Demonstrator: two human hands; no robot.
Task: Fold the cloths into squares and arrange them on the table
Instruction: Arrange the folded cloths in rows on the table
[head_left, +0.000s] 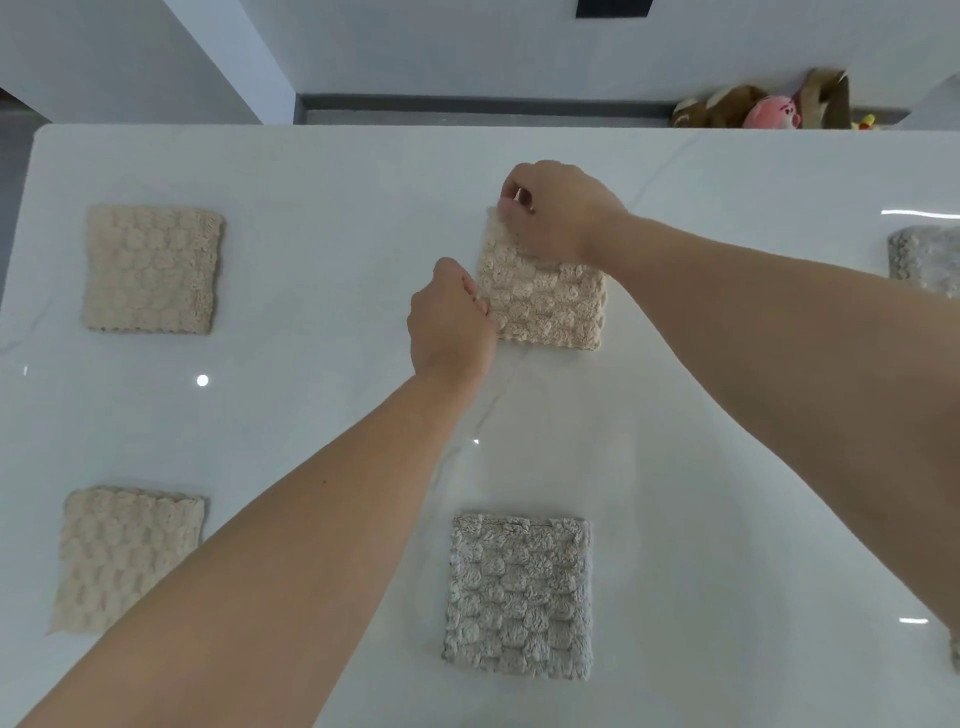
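Head view: a white glossy table (322, 415) seen from above, with both bare forearms reaching out over it toward the far middle.
Held cloth (545, 306): beige and bubble-textured, folded to a rough square, lying on the far middle of the table; its far-left corner stands a little raised.
Right hand (558, 210): at the cloth's far-left corner, thumb and fingers curled and pinching that corner.
Left hand (449, 322): at the cloth's left edge, back of the hand up, fingers curled and gripping the edge.
Far-left cloth (150, 270): beige folded square, flat on the table, well apart from the hands.
Near-left cloth (124, 556): beige folded square, flat on the table; the left forearm crosses over its near right part.
Grey cloth (519, 597): folded square, flat on the near middle of the table, between the two forearms and touching neither.
Right cloth (927, 260): grey, on the far right of the table, cut off by the picture's edge.
Corner scrap (955, 657): a sliver of grey fabric at the near right edge, too little showing to tell its shape.
Toys (769, 109): brown and pink plush figures beyond the table's far right edge, against the wall.
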